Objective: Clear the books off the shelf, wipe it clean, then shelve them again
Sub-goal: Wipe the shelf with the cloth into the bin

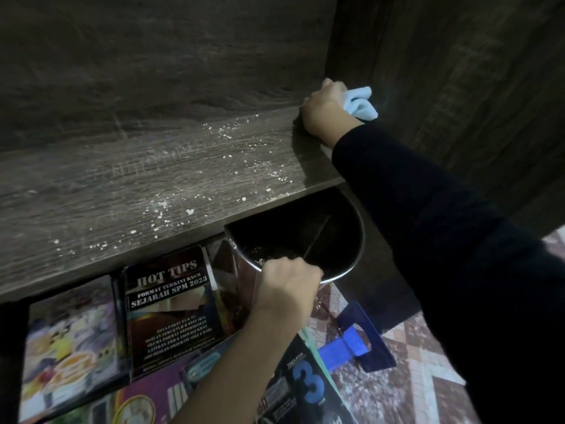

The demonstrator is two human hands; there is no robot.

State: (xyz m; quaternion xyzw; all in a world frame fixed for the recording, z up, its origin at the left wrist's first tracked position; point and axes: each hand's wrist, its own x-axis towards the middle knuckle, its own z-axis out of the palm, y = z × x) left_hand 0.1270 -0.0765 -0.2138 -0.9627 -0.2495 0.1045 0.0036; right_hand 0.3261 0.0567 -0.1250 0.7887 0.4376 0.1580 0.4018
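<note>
since the shelf (153, 185) is bare of books, it looks to be at the wiping stage, its dark board speckled with white crumbs (244, 160) from the middle out toward the front edge. at the far right corner the right hand (324, 108) is closed around a pale blue cloth (360, 102), pressing it down where the board meets the side panel. just under the front edge the left hand (287, 283) grips the rim of a metal pot (351, 240), held as if to catch whatever gets swept off. the books (171, 307) lie flat on the floor below, at least 4 covers showing, some right under the shelf edge and beside the pot. a blue plastic scoop (357, 341) lies on the patterned floor (412, 377) nearby. the risk, as i judge it: the crumbs spread well left of the pot's mouth, so a sweep straight forward would drop them onto the covers. a slack grip on the rim could also tip the pot over the books.
</note>
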